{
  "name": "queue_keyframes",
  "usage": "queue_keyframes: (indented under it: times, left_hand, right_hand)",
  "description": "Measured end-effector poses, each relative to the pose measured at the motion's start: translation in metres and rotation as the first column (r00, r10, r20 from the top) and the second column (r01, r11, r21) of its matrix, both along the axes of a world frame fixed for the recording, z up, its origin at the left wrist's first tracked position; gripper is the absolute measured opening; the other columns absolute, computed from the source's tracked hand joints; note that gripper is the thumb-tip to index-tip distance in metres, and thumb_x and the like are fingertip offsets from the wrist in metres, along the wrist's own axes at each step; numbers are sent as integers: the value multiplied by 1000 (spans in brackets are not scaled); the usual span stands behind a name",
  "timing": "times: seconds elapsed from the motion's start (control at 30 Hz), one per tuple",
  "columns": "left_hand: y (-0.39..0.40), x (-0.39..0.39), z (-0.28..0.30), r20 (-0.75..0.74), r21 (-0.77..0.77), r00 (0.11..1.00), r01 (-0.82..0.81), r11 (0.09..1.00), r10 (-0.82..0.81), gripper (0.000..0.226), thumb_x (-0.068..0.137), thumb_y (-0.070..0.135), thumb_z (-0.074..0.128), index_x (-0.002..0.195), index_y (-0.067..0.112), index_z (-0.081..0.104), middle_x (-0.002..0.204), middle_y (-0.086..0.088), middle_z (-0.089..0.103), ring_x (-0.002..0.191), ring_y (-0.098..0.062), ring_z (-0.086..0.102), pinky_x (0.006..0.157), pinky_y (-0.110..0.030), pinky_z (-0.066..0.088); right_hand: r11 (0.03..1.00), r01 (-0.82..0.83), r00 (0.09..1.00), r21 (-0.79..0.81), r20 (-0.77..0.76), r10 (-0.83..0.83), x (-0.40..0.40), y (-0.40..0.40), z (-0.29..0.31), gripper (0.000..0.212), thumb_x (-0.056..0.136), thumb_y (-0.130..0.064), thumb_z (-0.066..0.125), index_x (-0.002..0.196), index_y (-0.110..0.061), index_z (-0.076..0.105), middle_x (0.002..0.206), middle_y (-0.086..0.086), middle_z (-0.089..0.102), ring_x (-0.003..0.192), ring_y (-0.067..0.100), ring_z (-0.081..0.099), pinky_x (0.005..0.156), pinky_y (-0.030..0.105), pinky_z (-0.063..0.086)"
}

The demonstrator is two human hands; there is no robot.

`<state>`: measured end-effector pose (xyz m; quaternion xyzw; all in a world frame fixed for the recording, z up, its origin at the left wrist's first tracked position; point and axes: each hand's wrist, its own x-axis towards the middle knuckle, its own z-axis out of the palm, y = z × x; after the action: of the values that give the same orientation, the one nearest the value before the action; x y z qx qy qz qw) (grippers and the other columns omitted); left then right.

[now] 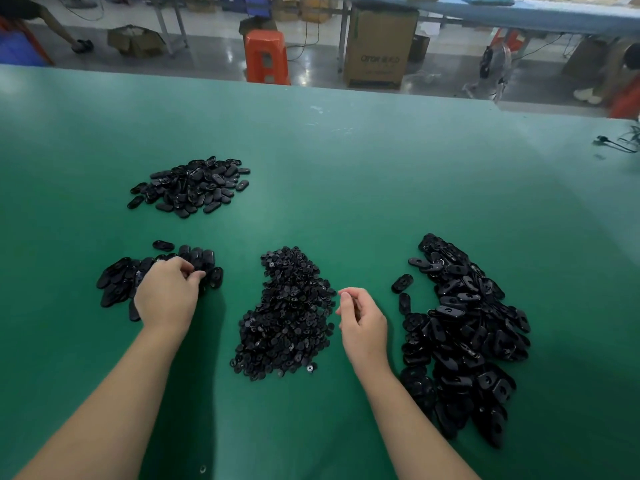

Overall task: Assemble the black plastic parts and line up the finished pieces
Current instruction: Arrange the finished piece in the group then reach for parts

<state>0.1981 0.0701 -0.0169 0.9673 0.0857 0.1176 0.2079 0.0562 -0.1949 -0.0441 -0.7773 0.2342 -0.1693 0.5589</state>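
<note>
Four heaps of black plastic parts are spread on a green table [346, 174]. A far heap [191, 186] of oval pieces lies at the upper left, well apart from the hands. Nearer, a left heap [117, 282] of oval pieces is partly arranged in overlapping rows. A middle heap [285, 317] is made up of small round pieces, and a right heap [464, 341] of larger oval pieces with holes is stretched along the right side.

The left hand [168, 294] is laid on the left heap, its fingers curled down onto the pieces at the heap's far edge; whether a single piece is pinched cannot be told. The right hand [363, 322] is held between the middle heap and the right heap, just beside the middle one, its fingers loosely curled with thumb and forefinger close together; nothing is seen held in it.

Beyond the table, an orange stool [266, 57] and a cardboard box [379, 46] are seen on the floor.
</note>
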Motion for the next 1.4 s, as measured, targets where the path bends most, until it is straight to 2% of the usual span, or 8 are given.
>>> queue_keyframes:
  times: [0.3,0.5,0.67,0.77,0.83,0.9,1.07,1.4]
  left_hand:
    - [-49,-22,-15,55,-86,931,364,927,-361,17,99,26,61,106,16,74,86,7,63,66,-8,55,52,-24,38]
    - [-55,-24,-31,36,-205,942,335,920,-335,15,99,28,60,102,27,74,93,13,70,79,-6,58,58,-22,42]
    - [-57,-25,-31,21,-195,934,354,914,-357,20,98,29,58,105,40,73,82,17,62,65,-1,55,52,-23,38]
    - [-56,-27,-30,7,-176,926,373,911,-377,22,97,29,59,106,44,74,78,15,59,56,-3,52,48,-23,31]
    - [-55,-27,-31,-3,-177,922,379,908,-386,23,96,29,60,102,46,74,79,15,60,54,-3,52,48,-23,30]
    - [-56,-28,-31,-11,-179,920,383,906,-391,23,94,29,61,96,49,73,80,16,60,53,-2,52,49,-22,30]
    - [-55,-28,-33,-7,-172,928,366,914,-373,23,92,27,59,91,46,73,80,17,59,55,-1,52,51,-22,32]
    - [-56,-25,-36,12,-160,934,355,921,-357,10,92,34,64,85,40,69,76,17,58,67,0,54,55,-24,37]
  right_hand:
    - [1000,-8,1000,-22,-10,8,0,1,-1,19,103,-27,54,88,-30,64,73,3,65,53,5,47,52,28,40]
    - [997,-59,997,-43,-44,57,-2,0,1,18,103,-21,55,91,-30,65,72,3,65,50,5,42,49,24,36]
    - [983,-186,970,8,-160,185,2,-11,12,17,103,-22,55,95,-34,65,81,1,67,61,6,50,55,24,42]
    - [931,-247,945,-270,-281,169,10,-35,25,13,104,-27,53,109,-30,64,105,-6,62,73,5,57,62,15,42]
    - [787,-290,909,-544,-415,48,15,-57,36,26,105,-32,50,128,-25,60,125,-4,53,77,8,61,62,20,41]
    - [682,-352,842,-641,-536,-68,20,-76,44,35,105,-35,48,135,-20,54,135,4,47,88,18,65,67,28,42]
    - [586,-493,712,-643,-686,-153,29,-103,46,34,105,-37,46,125,-12,55,133,10,49,106,30,62,74,34,41]
    - [584,-510,795,-631,-605,41,28,-93,34,34,102,-12,53,136,-15,55,138,4,54,116,28,60,94,39,50]
